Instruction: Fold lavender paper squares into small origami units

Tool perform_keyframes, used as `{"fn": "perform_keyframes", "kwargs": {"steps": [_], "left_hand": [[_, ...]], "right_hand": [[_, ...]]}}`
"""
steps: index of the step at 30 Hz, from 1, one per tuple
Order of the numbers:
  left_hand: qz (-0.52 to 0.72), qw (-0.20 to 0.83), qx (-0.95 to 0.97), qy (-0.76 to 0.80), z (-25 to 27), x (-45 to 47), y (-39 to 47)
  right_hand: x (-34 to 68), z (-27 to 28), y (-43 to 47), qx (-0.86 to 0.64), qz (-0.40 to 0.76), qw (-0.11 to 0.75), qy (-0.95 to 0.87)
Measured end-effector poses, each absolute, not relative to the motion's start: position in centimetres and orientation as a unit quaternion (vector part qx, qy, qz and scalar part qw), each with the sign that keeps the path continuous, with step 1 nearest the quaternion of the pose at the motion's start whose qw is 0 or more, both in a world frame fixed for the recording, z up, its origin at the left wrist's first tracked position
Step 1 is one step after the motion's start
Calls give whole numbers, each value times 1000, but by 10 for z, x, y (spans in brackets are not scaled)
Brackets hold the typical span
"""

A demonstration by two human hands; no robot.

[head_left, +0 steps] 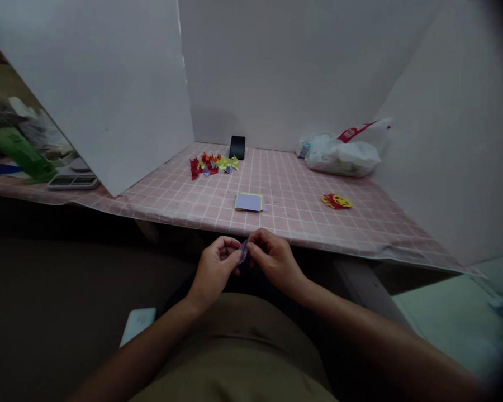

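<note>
The left hand [218, 267] and right hand [275, 262] angle inward at lower centre, both grips pinching one small folded purple paper piece [243, 252], below one purple-topped flat paper stack [248, 202] mid-frame.

Dim, muted grey light, with dark corners on the right.
The white panels [285, 72] look palest; a faint shadow smudges the back one. Beneath the worktop [285, 178] detail sinks into darkness, the far-right edge blurs, and the hands [213, 272] look slightly soft.
</note>
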State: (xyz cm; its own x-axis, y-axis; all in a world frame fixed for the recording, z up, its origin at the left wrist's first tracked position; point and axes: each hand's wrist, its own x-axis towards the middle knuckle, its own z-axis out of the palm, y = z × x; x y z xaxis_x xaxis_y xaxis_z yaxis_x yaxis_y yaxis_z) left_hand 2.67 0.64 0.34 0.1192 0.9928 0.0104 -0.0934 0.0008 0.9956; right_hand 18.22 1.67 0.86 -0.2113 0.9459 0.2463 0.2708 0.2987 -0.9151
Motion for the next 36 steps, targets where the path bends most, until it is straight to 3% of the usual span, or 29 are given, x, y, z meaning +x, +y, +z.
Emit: {"fn": "perform_keyframes", "kwargs": {"steps": [15, 36], "left_hand": [[525, 531, 501, 437, 2, 27, 6], [499, 509, 560, 423, -8, 24, 5]], "right_hand": [[178, 9, 14, -474, 447, 401, -644], [177, 7, 15, -467, 402, 422, -666]]}}
